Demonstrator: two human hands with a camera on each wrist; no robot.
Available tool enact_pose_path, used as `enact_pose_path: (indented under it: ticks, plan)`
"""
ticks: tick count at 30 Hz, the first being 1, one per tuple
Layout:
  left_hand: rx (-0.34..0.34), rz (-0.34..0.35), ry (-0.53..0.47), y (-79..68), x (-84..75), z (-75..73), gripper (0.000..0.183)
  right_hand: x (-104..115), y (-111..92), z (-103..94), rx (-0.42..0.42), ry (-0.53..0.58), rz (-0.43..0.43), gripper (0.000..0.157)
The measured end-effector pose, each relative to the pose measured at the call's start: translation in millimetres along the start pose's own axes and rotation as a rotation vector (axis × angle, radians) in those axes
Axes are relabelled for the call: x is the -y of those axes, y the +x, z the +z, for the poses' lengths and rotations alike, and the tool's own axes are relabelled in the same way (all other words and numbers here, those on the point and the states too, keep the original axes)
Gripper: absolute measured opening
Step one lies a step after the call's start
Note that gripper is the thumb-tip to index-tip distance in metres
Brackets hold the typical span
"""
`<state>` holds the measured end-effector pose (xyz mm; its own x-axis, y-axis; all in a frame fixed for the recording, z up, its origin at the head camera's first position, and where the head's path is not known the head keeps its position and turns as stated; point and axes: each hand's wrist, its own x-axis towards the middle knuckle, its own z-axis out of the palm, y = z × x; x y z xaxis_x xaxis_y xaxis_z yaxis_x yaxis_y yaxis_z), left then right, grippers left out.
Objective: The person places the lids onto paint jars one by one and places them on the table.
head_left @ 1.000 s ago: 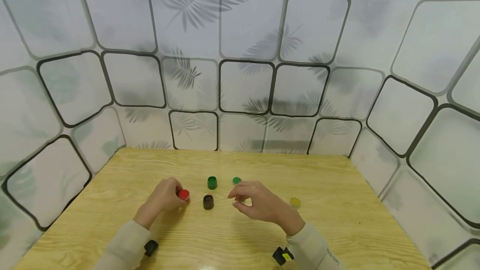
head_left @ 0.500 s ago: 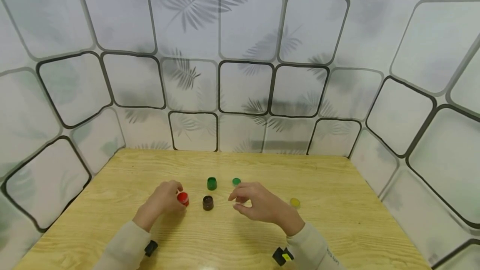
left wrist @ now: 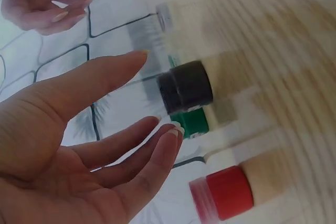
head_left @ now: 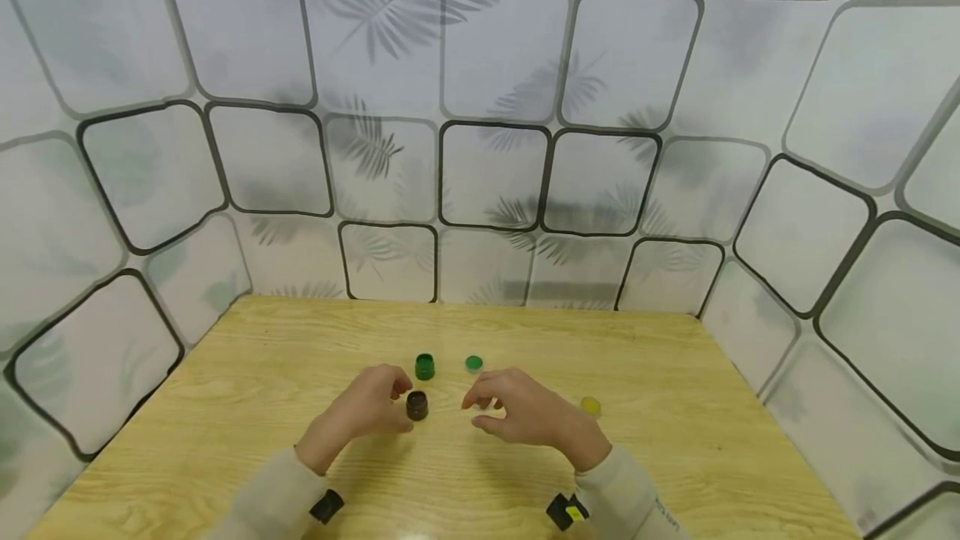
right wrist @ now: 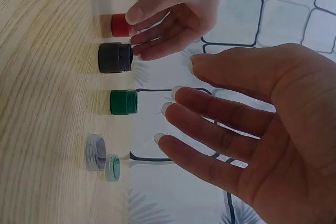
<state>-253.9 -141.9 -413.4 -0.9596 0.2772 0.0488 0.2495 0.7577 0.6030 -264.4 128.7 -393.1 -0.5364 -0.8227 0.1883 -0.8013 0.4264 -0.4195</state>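
Note:
My left hand (head_left: 372,401) is beside a small, uncapped dark brown jar (head_left: 417,406), its thumb and fingers spread toward it. In the left wrist view the dark jar stands just beyond the fingertips, with nothing between them. A red jar (left wrist: 228,195) stands upright near that hand, hidden behind it in the head view. My right hand (head_left: 522,408) hovers over the table with loosely bent, empty fingers. A clear lid (right wrist: 95,152) lies beneath it, mostly covered in the head view. An uncapped green jar (head_left: 424,367) stands behind the dark one.
A green lid (head_left: 474,363) lies beyond my right hand. To the right sits a small yellow-topped jar (head_left: 591,406). The wooden table (head_left: 675,473) ends at a patterned wall covering (head_left: 487,265).
My left hand has left the red jar and moved right to the dark jar, now covering the red one in the head view. My right hand has hardly moved.

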Motion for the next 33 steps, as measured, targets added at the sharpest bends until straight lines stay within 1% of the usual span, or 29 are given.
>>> enact_pose_path:
  ticks: [5, 9, 13, 15, 18, 22, 26, 30, 33]
  plan:
    - [0.015, -0.056, 0.03, 5.2, 3.1, 7.0, 0.053, -1.0, 0.4, 1.7, 0.01, 0.005, 0.014, 0.016]
    - [0.024, -0.074, 0.044, 7.9, 1.8, 10.9, 0.051, -3.7, -1.4, 0.8, 0.011, 0.011, 0.009, 0.016]
    - [0.019, -0.079, 0.069, 11.0, 0.4, 14.1, 0.05, -7.2, -3.7, -0.3, -0.002, 0.016, 0.031, 0.016]
    - [0.013, -0.076, 0.079, 12.8, 0.7, 15.8, 0.049, -8.7, -4.0, -0.2, -0.011, 0.017, 0.041, 0.015]
    - [0.006, -0.069, 0.097, 14.8, 1.9, 18.1, 0.046, -9.9, -3.2, 1.3, -0.013, 0.028, 0.034, 0.015]
    - [0.002, -0.058, 0.095, 16.7, 5.5, 23.9, 0.04, -11.0, -2.1, 3.1, 0.0, 0.039, 0.034, 0.015]
    - [-0.014, -0.046, 0.079, 17.0, 8.1, 26.8, 0.038, -14.7, -1.6, 3.6, 0.001, 0.008, 0.069, 0.015]
    - [-0.032, -0.012, 0.079, 17.4, 7.5, 25.8, 0.038, -21.3, -0.8, 3.4, 0.0, -0.042, 0.091, 0.016]
    - [-0.031, -0.004, 0.076, 17.0, 4.6, 23.1, 0.036, -26.9, 1.7, 5.0, 0.01, -0.069, 0.103, 0.017]
